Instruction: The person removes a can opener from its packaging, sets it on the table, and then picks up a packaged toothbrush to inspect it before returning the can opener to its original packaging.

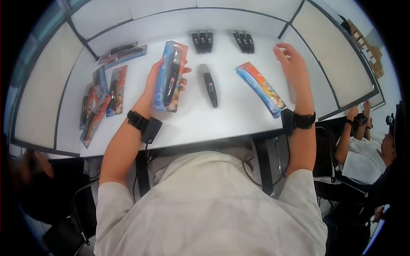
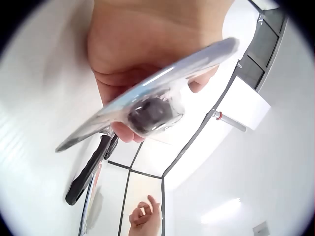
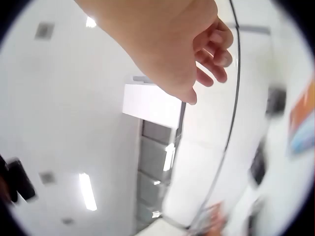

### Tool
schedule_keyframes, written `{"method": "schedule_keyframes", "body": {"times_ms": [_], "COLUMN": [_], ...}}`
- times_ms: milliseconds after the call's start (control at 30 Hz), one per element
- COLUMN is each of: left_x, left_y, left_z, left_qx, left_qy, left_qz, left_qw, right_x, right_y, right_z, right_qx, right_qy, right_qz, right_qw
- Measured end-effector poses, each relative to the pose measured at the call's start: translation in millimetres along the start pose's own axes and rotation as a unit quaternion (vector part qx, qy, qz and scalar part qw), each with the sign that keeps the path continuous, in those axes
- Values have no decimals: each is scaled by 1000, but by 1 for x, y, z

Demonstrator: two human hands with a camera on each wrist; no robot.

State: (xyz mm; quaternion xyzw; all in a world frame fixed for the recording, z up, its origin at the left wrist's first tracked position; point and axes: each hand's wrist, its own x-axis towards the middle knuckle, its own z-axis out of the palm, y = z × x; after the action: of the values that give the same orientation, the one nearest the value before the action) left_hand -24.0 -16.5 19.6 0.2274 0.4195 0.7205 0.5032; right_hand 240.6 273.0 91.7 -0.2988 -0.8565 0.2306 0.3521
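My left hand (image 1: 150, 87) grips a blister pack (image 1: 161, 87) with a blue and orange card and a black-handled kitchen tool under clear plastic. In the left wrist view the pack (image 2: 152, 115) is edge-on, with fingers showing past its lower edge. My right hand (image 1: 294, 64) is raised at the right side of the table, fingers loosely bent around nothing. In front of it lies a blue and orange card package (image 1: 261, 88). Between the hands rests a loose black-handled tool (image 1: 209, 87) with a metallic head, its exact kind unclear.
Several similar packs (image 1: 116, 91) lie scattered on the left of the table (image 1: 200, 123). Two groups of loose black-handled tools (image 1: 202, 42) stand side by side at the back. White partition panels (image 1: 346, 59) enclose the table. Other people sit at the far right.
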Motion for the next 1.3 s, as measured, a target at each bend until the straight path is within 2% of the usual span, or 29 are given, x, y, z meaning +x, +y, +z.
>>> {"method": "schedule_keyframes", "body": {"times_ms": [33, 100, 167, 233, 333, 433, 600, 700, 900, 1000, 1100, 1300], "left_x": [-1, 0, -1, -5, -8, -10, -13, -15, -15, -15, -15, -13], "left_y": [0, 0, -1, 2, 0, 1, -5, -5, -8, -6, -7, -9], "left_z": [-2, -2, -3, 1, 5, 5, 12, 14, 14, 14, 12, 12], "left_qx": [-9, -26, -49, -57, -40, 4, 27, 50, 38, 27, 32, 61], "left_qy": [-4, -16, -26, -37, -48, -88, -107, -108, -68, -73, -90, -99], "left_qz": [1, -1, 0, -2, -8, -17, -71, -73, -94, -107, -109, -97], "left_qw": [1000, 1000, 998, 998, 998, 996, 991, 990, 993, 991, 989, 988], "right_x": [3, -2, 0, 2, -2, -9, -7, -3, -1, -4, 0, 1], "right_y": [-25, -79, -100, -100, -91, -78, -64, -59, -54, -61, -53, -49], "right_z": [13, 40, 89, 142, 177, 178, 163, 167, 168, 162, 161, 158], "right_qx": [155, 286, 322, 338, 466, 500, 545, 515, 529, 512, 538, 562], "right_qy": [-82, -190, -227, -213, -237, -239, -279, -283, -290, -281, -324, -375], "right_qz": [32, 48, 71, 101, 164, 128, 153, 117, 104, 92, 99, 104], "right_qw": [984, 938, 916, 911, 837, 822, 776, 801, 791, 806, 772, 730]}}
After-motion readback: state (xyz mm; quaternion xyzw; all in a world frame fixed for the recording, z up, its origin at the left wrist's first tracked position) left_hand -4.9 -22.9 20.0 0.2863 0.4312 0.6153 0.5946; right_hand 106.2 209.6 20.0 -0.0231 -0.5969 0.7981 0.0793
